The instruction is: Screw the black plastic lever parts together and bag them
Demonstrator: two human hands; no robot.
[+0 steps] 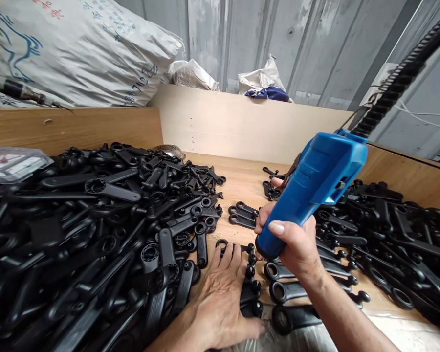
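My right hand [297, 239] is wrapped round the blue handle of a power tool [311, 181]. A black spring-sleeved hose or cable runs up from its top to the upper right. The tool's working end is hidden behind it. My left hand [220, 298] lies palm down, fingers stretched out, over black plastic crank handles [250, 291] lined up on the wooden tabletop [238, 181]. Each has a ring at one end and a ball knob at the other. Right of that hand, under the tool, lies another row of crank handles [291, 291].
A large heap of black crank handles [95, 234] fills the left side. Another heap [407, 234] lies at right. A clear plastic box [16, 164] sits on the left heap. Wooden boards [242, 117] wall the table; a white sack [84, 49] stands behind.
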